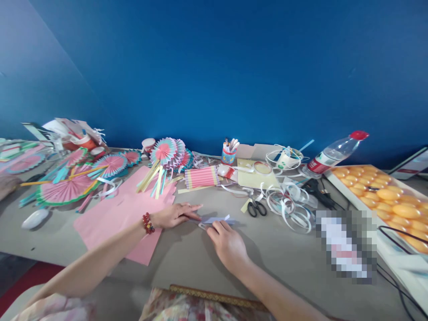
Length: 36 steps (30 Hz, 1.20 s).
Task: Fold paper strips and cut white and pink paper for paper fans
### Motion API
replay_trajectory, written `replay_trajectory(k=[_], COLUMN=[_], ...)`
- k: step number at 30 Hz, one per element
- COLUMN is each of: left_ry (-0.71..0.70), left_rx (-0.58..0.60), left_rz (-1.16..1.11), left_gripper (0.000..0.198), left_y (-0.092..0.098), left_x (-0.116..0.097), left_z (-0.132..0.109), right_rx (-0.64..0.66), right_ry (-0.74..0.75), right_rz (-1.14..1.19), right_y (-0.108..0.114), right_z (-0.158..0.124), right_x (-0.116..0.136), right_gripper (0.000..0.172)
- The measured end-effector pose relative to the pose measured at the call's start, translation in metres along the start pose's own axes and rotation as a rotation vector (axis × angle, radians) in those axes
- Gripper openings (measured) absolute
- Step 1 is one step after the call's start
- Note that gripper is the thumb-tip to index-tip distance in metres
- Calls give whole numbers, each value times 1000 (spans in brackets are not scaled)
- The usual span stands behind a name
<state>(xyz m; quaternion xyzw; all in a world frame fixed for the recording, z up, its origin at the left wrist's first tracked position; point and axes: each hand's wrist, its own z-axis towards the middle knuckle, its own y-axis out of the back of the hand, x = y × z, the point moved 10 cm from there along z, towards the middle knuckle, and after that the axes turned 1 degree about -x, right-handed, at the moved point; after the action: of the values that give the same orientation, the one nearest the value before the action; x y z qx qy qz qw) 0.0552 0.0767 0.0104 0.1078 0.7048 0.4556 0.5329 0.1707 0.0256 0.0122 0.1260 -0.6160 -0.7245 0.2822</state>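
Observation:
A narrow strip of pale lilac-white paper (pixel 216 219) lies on the grey table in front of me, its right end bent up. My left hand (pixel 174 216), with a red bead bracelet on the wrist, rests at the strip's left end, fingers stretched out. Over the strip's near edge, my right hand (pixel 229 245) has its fingers curled and pressed together. A small pale thing (pixel 202 226) pokes out at those fingertips; its kind is too blurred to tell. Pink paper sheets (pixel 113 218) lie under my left forearm. Black-handled scissors (pixel 257 208) lie beyond my right hand.
Pleated paper fans (pixel 68 185) and rosettes (pixel 165 151) crowd the left and back. A pleated pink-yellow paper (pixel 202 177), a pen cup (pixel 229 154) and curled white strips (pixel 294 209) lie behind. A bottle (pixel 334 154) leans beside a bulb-covered box (pixel 394 200). Another person's hand (pixel 8 185) shows far left.

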Motion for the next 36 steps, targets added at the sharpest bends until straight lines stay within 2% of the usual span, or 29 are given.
replay_trajectory(k=[10,23,36], left_ry=[-9,-15,-38], left_rx=[-28,-29,-4], left_rz=[39,-35,-94], left_gripper=[61,59,59], left_y=[-4,-2,-6], left_x=[5,-1,7], left_z=[-2,-2,-3], right_rx=[-10,-5,12], right_ry=[18,28,23], right_rz=[12,1,6], right_y=[3,3,-3], right_z=[0,2,6], right_x=[1,5,8], right_gripper=[11,11,11])
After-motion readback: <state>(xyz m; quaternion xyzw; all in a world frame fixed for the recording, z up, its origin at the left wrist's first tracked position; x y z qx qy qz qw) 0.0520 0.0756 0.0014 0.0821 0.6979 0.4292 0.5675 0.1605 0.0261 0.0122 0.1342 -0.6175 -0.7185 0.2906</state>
